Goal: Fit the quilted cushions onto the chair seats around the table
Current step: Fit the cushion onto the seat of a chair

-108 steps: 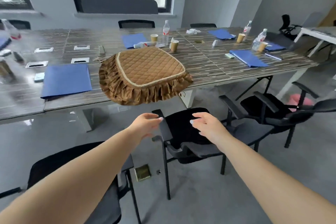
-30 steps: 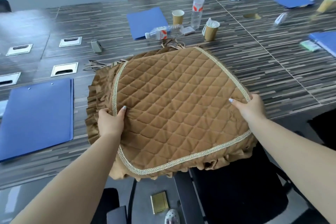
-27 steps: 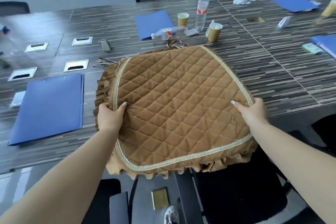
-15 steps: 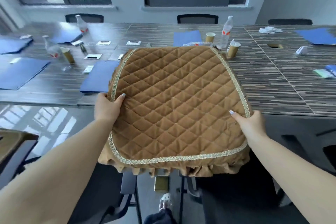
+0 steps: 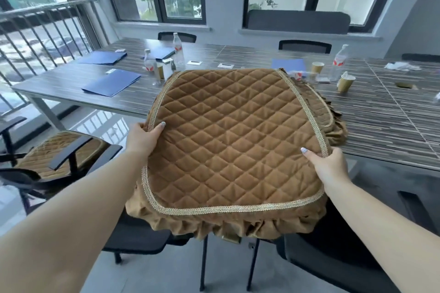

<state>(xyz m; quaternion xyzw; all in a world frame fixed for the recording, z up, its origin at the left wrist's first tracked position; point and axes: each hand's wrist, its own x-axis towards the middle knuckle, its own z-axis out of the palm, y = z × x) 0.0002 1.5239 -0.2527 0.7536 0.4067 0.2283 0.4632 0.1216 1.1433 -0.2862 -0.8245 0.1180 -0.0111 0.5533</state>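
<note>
I hold a brown quilted cushion [image 5: 235,140] with gold braid and a ruffled skirt, lifted off the table and tilted toward me. My left hand [image 5: 142,139] grips its left edge, thumb on top. My right hand [image 5: 329,165] grips its right edge the same way. A second brown cushion [image 5: 333,121] lies on the table behind it, mostly hidden. At the left, a chair with a quilted cushion on its seat [image 5: 59,152] stands near the table. Bare black chair seats show below the held cushion, one at lower left [image 5: 135,238] and one at lower right [image 5: 333,257].
The long striped table [image 5: 385,126] carries blue folders [image 5: 112,82], water bottles [image 5: 178,51] and paper cups [image 5: 344,82]. More black chairs [image 5: 304,46] stand along its far side under the windows. A metal railing [image 5: 42,30] runs at the left.
Both hands took hold of the cushion on the table and lifted it clear toward me. The view has swung left and up, bringing the cushioned chair and railing into sight.
</note>
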